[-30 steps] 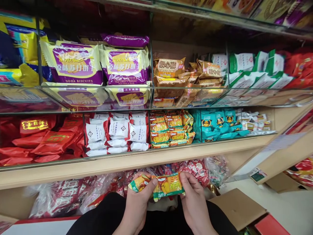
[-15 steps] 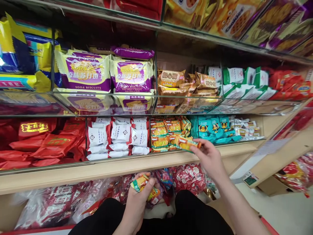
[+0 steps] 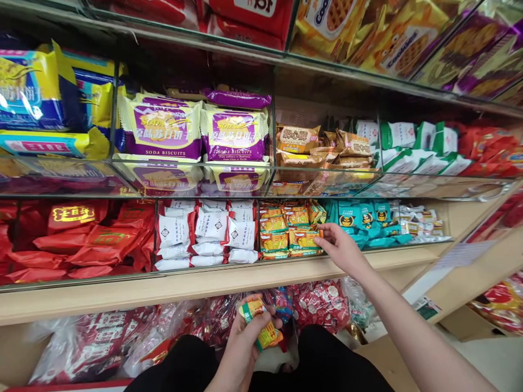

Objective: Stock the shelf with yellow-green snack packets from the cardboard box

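My left hand (image 3: pixel 244 348) is low, over my lap, closed around small orange-and-yellow snack packets with green edges (image 3: pixel 267 333); how many is hidden by the thumb and fingers. At the lower shelf, my right hand (image 3: pixel 342 249) pinches the right end of a similar orange snack packet (image 3: pixel 303 239). That packet lies at the front of a compartment, against rows of matching orange packets (image 3: pixel 273 224).
White-and-red packets (image 3: pixel 212 223) fill the compartment on the left, teal packets (image 3: pixel 351 218) the one on the right. A glass-fronted shelf above holds purple soda biscuits (image 3: pixel 235 133). Below the wooden ledge (image 3: pixel 204 286) lie plastic bags of red packets (image 3: pixel 321 305).
My right hand has carried its snack packet from in front of the ledge into the orange compartment. The left hand has shifted slightly right with its packets, and the view has moved a little.
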`<action>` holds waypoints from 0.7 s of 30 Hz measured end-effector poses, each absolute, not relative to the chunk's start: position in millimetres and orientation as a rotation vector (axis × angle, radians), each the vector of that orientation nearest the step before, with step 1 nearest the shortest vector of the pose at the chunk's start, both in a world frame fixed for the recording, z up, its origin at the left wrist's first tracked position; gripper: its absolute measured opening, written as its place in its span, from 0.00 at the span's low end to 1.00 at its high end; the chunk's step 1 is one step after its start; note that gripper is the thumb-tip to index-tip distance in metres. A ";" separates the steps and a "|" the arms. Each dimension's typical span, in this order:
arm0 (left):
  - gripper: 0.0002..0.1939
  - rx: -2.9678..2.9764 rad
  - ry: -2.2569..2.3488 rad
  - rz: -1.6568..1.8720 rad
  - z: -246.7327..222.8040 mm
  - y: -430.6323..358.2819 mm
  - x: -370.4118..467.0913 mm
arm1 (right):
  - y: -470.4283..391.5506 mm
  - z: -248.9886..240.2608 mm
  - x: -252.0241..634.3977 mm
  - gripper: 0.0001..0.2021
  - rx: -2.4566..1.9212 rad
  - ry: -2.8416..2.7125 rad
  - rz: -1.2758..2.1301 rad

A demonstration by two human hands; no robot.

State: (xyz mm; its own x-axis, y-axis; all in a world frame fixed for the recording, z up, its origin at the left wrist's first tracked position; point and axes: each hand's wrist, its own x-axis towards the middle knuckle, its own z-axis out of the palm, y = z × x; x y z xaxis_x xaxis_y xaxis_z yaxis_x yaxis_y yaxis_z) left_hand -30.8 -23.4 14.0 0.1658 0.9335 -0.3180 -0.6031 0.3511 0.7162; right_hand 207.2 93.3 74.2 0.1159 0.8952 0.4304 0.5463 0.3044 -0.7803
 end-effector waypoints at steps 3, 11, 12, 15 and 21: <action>0.11 0.380 0.736 1.205 11.0 -21.3 -28.1 | 91.4 73.0 207.6 0.15 -1.382 -1.572 0.427; 0.11 0.377 0.743 1.221 13.4 -16.4 -26.3 | 85.0 70.1 202.4 0.21 -1.423 -1.653 0.224; 0.10 0.393 0.742 1.209 14.6 -16.3 -26.6 | 84.4 69.6 202.7 0.22 -1.414 -1.649 0.195; 0.11 0.476 0.751 1.187 17.2 -16.4 -26.9 | 72.6 67.8 197.8 0.21 -1.348 -1.601 0.010; 0.13 0.754 0.813 1.147 12.8 -17.2 -24.3 | 5.1 48.7 141.5 0.14 -1.257 -1.514 0.588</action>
